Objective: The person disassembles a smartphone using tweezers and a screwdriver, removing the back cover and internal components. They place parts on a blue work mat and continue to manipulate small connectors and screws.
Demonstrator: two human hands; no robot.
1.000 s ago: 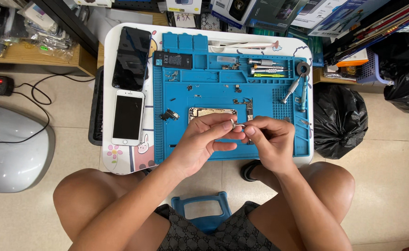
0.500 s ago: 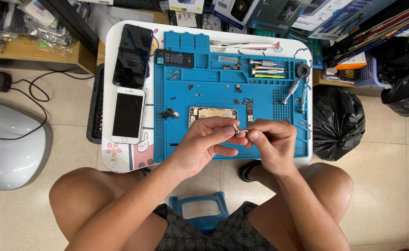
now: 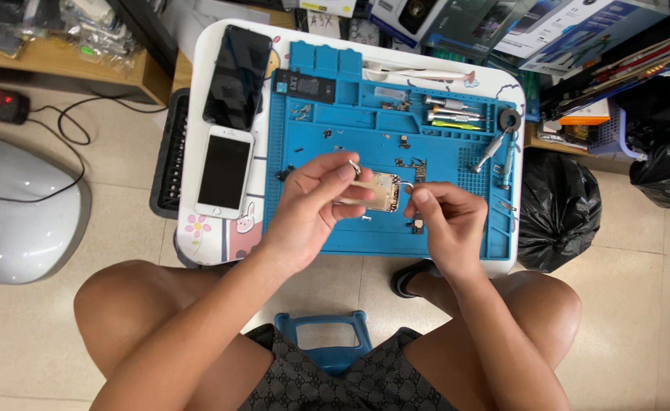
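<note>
Head view: your left hand has its fingers pinched on a small metal part, lifted above the gold phone chassis. Your right hand pinches something tiny at the chassis's right edge. Chassis lies on the blue mat, between your hands; white phone well left.

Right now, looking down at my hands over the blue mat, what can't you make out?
- Small part pinched in left hand: too small, head view.
- Right hand fingertip item: too small.
- Opened phone body: partly covered by left hand's fingers.
- Loose bits on blue mat: too small.
</note>
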